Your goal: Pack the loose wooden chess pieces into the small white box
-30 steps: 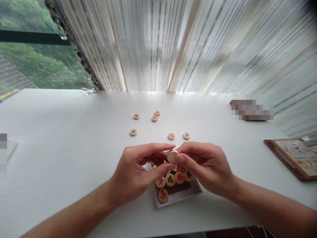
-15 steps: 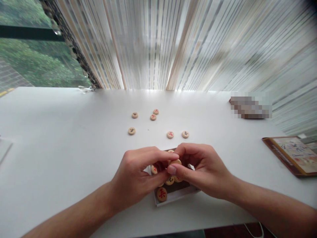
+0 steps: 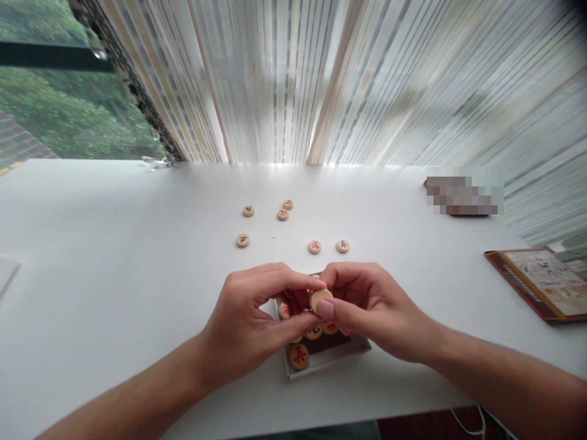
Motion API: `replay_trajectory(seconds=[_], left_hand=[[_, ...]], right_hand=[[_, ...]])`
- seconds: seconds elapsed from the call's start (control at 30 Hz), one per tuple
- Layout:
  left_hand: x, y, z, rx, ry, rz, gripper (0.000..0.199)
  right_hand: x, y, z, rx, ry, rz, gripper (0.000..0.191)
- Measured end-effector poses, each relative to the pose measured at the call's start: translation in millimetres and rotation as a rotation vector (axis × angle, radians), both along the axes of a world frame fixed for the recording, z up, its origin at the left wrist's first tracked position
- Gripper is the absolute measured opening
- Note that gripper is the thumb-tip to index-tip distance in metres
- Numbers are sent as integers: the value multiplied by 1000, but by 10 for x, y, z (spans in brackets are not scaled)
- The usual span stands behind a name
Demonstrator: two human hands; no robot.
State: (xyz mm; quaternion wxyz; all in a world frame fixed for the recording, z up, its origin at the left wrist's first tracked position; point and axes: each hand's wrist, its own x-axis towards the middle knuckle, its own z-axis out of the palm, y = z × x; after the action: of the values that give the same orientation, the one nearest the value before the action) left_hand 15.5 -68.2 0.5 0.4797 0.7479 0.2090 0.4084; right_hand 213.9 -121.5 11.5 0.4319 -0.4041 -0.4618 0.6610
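Above an open box (image 3: pixel 321 366), my left hand (image 3: pixel 259 315) and my right hand (image 3: pixel 378 308) meet at the fingertips. Both are closed on one round wooden Chinese chess piece (image 3: pixel 318 299), its pale blank side showing. My right thumb presses on that piece, while the left thumb and forefinger touch its edges. Inside the box lie several more pieces, including a red-marked piece (image 3: pixel 299 356) in the near left corner and a black-marked piece (image 3: pixel 313 332) partly under my fingers. My hands hide much of the box.
Beyond the hands, several pieces lie scattered on the white table (image 3: pixel 114 256), among them a red one (image 3: pixel 314 247) and a black one (image 3: pixel 342 245). A brown-edged booklet or box lid (image 3: pixel 545 281) is at right. A striped curtain (image 3: pixel 275 85) hangs behind the table.
The held piece has turned so more of its pale flat side shows, and my right thumb has shifted slightly right across it. The loose table pieces stay in place.
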Motion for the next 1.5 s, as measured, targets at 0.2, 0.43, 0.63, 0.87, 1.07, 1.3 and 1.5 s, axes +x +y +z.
replay_trajectory(seconds=[0.2,0.43,0.63,0.87,1.07,1.3,1.5], left_hand=[[-2,5,0,24,5,-3,21],[4,2,-9,-21,6,-7,22],[4,-1,-17,-151,-23,-21,27],[3,5,-14,-200,-40,-44,32],[-2,-3,14,-216,-56,-50,33],[-14,5,-11,-184,-48,-63,30],[1,14,-24,-149,-51,-53,35]], right_hand=[[-20,0,32,23,-6,10,42],[0,-8,11,31,-24,22,42],[-4,7,3,67,20,35,42],[19,1,-19,93,38,53,37],[24,5,-29,128,73,60,30],[28,-3,-10,142,43,41,31],[33,-24,-54,156,-52,-47,26]])
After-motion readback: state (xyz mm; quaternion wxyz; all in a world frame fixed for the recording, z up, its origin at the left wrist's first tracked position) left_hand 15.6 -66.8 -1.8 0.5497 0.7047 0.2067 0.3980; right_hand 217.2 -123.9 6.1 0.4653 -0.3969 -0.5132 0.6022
